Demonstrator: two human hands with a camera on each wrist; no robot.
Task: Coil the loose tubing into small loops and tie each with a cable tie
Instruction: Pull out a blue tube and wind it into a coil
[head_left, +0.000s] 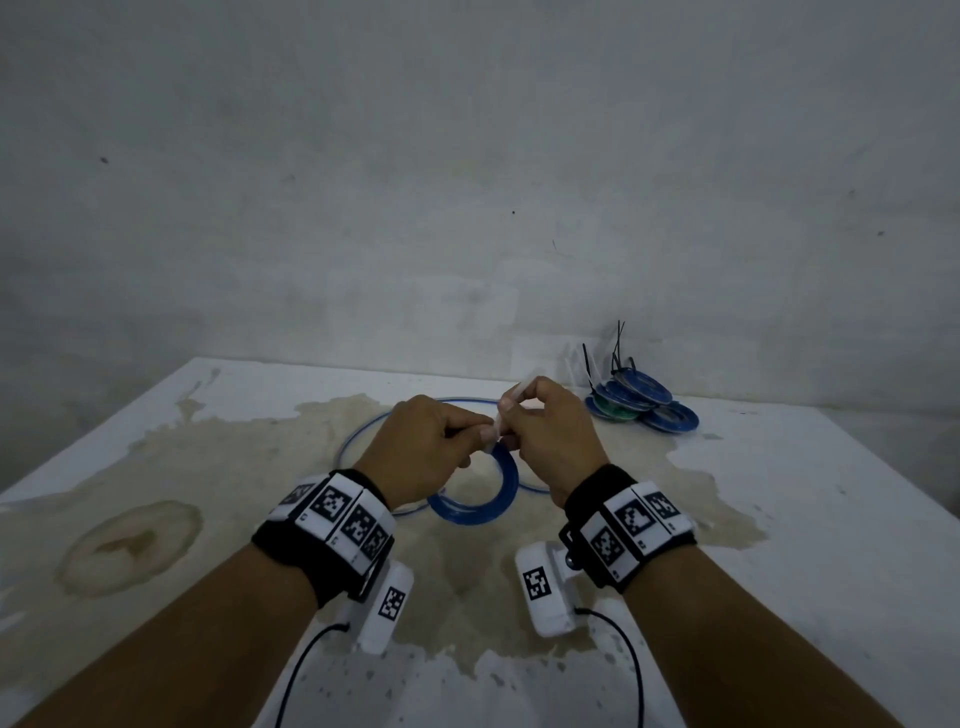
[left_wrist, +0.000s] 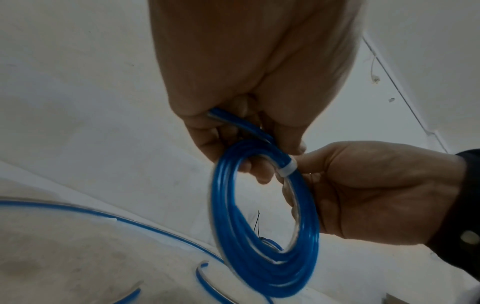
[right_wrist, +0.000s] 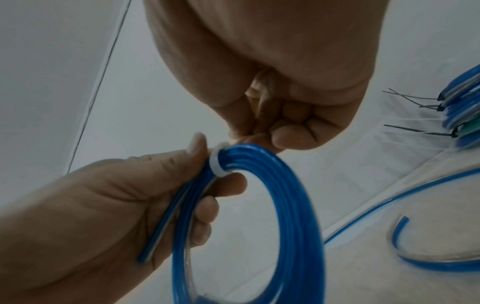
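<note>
Your hands hide most of the white cable tie (left_wrist: 287, 168): only its band round the coil shows in the wrist views, and the head view shows a pale strip rising from your right fist. The coil's lower edge is cut off in the right wrist view. Your left hand (head_left: 426, 447) curls its fingers round the blue tubing coil (left_wrist: 262, 226) just beside the tie, thumb pressed on top, holding it above the stained table (head_left: 779, 493). Your right hand (head_left: 545, 431) pinches the tie's tail in a closed fist just above the coil. Loose tubing (head_left: 358, 441) lies on the table beneath. Finished coils (head_left: 639, 402) sit well apart, far right.
</note>
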